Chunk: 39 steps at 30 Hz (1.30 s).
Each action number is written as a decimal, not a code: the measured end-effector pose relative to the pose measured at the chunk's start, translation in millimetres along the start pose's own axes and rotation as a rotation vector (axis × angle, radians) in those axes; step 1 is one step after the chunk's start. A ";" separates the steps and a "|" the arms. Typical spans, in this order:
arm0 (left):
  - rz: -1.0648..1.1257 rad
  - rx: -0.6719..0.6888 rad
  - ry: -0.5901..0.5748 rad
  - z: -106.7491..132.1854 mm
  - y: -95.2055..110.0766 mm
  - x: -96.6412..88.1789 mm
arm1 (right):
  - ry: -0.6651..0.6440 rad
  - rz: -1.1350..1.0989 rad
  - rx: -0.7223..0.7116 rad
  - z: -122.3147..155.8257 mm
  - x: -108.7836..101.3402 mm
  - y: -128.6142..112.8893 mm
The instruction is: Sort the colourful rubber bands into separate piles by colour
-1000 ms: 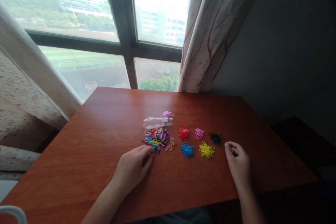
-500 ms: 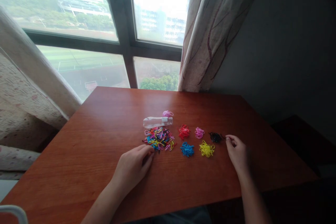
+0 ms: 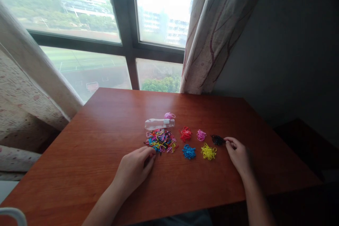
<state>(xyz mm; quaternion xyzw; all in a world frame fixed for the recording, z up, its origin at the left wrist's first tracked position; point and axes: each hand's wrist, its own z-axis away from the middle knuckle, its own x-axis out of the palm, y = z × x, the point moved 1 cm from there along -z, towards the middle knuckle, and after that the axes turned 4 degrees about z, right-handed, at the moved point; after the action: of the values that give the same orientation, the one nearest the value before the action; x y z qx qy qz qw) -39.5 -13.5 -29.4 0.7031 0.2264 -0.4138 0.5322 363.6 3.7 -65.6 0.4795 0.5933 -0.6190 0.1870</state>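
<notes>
Small elastic hair ties lie on the table in piles. My left hand rests at the near left edge of the mixed-colour pile, its thumb and fingers pinched together; what they hold, if anything, is hidden. At the right edge of the black hair ties, my right hand is closed in a pinch on a black hair tie. Between the hands are red hair ties, pink hair ties, blue hair ties and yellow hair ties, each in its own pile.
A clear plastic bottle lies on its side behind the mixed pile, with a pink looped object just beyond it. The brown wooden table reaches the window. A white curved object shows at the lower left.
My right hand has shifted slightly left, its fingertips now at the edge of the black pile. My left hand stays where it was.
</notes>
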 end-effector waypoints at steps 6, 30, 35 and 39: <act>-0.017 0.018 0.020 1.4 1.2 0.8 | 0.106 -0.107 0.019 16.3 2.0 -19.0; -0.126 -0.088 0.115 -0.9 1.6 7.2 | -0.254 -0.274 -0.506 121.1 56.7 -160.4; -0.060 -0.051 0.100 0.9 2.1 5.9 | -0.260 -0.285 -0.503 121.6 56.5 -159.9; 0.008 -0.025 0.108 1.3 0.7 6.1 | -0.264 -0.296 -0.501 122.2 58.2 -158.4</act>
<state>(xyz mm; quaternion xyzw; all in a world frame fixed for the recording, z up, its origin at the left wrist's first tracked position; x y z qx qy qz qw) -36.1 -15.7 -34.1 0.7184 0.2573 -0.3704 0.5296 163.9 -52.5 -45.1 0.2427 0.7610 -0.5311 0.2826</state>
